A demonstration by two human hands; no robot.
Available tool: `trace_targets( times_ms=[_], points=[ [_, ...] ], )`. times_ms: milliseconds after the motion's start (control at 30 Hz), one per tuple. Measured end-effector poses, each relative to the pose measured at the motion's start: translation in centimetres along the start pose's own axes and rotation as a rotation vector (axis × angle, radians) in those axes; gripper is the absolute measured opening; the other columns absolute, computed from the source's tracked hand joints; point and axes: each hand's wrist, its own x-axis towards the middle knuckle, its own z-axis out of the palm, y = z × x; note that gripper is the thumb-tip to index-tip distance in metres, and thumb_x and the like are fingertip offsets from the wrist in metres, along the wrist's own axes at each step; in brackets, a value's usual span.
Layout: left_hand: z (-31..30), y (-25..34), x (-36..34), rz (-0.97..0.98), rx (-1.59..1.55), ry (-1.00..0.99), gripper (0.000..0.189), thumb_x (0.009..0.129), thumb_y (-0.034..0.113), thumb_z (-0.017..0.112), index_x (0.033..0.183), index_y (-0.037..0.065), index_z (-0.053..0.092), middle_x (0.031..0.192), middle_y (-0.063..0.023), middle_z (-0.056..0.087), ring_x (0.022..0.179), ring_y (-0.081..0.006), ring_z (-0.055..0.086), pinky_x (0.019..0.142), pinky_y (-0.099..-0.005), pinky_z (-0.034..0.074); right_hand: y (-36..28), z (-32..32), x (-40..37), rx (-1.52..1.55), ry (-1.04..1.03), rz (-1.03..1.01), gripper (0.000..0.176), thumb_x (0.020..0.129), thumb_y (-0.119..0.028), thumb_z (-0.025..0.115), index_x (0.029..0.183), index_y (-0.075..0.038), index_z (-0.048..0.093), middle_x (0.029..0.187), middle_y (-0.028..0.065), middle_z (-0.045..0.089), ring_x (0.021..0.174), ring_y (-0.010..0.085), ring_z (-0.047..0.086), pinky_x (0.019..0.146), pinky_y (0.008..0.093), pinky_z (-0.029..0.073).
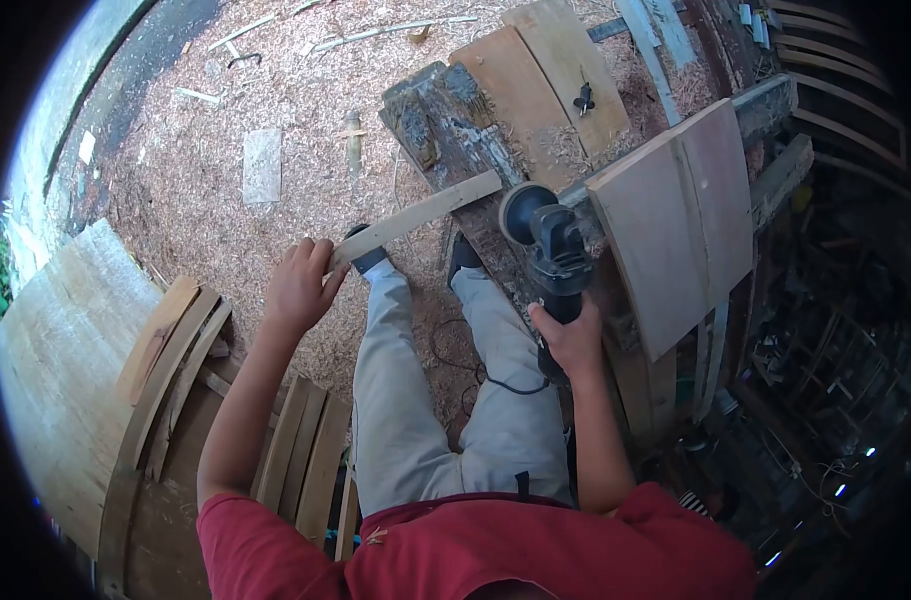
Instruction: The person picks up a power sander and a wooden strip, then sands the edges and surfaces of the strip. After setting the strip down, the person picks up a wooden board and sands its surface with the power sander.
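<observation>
Red shirt [475, 545] foremost, left fingers [318, 252] clasp slat [415, 218], right fingers [587, 312] grinder [558, 245].

The grinder [558, 245] is right of the strip [415, 215], over the worktop [465, 160]; a panel [645, 240] lies farther right.

The wood strip [415, 218] looks pale and matt. At one o'clock, the bench [453, 150] is rough, weathered wood.
</observation>
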Motion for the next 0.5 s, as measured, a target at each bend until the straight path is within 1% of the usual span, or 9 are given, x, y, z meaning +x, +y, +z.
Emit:
trace_targets(
  times_ms=[67, 167, 267, 367, 500],
  points=[
    [0.0, 0.5, -0.1, -0.01, 0.044, -0.012, 0.031, 0.099, 0.033, 0.069, 0.112, 0.006, 0.059, 0.097, -0.0158, 0.06, 0.094, -0.0391, 0.062, 0.08, -0.0511, 0.05, -0.9, 0.5, -0.2, -0.088, 0.009, -0.007, 0.042, 0.077, -0.024, 0.085, 0.11, -0.001, 0.071, 0.093, 0.0131, 0.076, 0.085, 0.0268, 0.074, 0.079, 0.0412, 0.056],
    [0.0, 0.3, 0.0, 0.075, 0.186, 0.035, 0.031, 0.098, 0.033, 0.07, 0.112, 0.007, 0.059, 0.095, -0.0149, 0.06, 0.089, -0.0377, 0.065, 0.076, -0.0504, 0.052, -1.8, 1.1, 0.1, -0.135, 0.0, 0.0, 0.046, 0.076, -0.027, 0.085, 0.111, -0.003, 0.072, 0.097, 0.0166, 0.076, 0.09, 0.0315, 0.075, 0.082, 0.0427, 0.056],
    [0.0, 0.4, 0.2, 0.006, 0.085, -0.053, 0.031, 0.097, 0.033, 0.072, 0.111, 0.008, 0.059, 0.092, -0.0132, 0.06, 0.081, -0.0358, 0.067, 0.068, -0.0487, 0.054, -2.0, 1.6, 0.9, -0.183, -0.032, 0.004, 0.045, 0.076, -0.028, 0.085, 0.112, -0.003, 0.072, 0.099, 0.0183, 0.076, 0.093, 0.0343, 0.075, 0.084, 0.0434, 0.056],
    [0.0, 0.3, 0.2, 0.027, 0.131, -0.029, 0.033, 0.094, 0.038, 0.074, 0.105, 0.011, 0.058, 0.089, -0.0101, 0.063, 0.078, -0.0321, 0.07, 0.063, -0.046, 0.056, -2.2, 2.0, 1.8, -0.209, -0.047, -0.019, 0.046, 0.076, -0.029, 0.085, 0.112, -0.003, 0.072, 0.098, 0.0186, 0.076, 0.092, 0.036, 0.075, 0.084, 0.0443, 0.056],
    [1.1, -1.5, 0.7, 0.046, 0.164, -0.024, 0.036, 0.093, 0.04, 0.075, 0.104, 0.011, 0.056, 0.087, -0.0084, 0.065, 0.079, -0.0317, 0.071, 0.064, -0.0457, 0.057, -2.7, 2.5, 2.8, -0.188, -0.041, -0.044, 0.046, 0.076, -0.029, 0.085, 0.112, -0.003, 0.071, 0.098, 0.0182, 0.076, 0.091, 0.0359, 0.075, 0.084, 0.0436, 0.056]
  ],
)
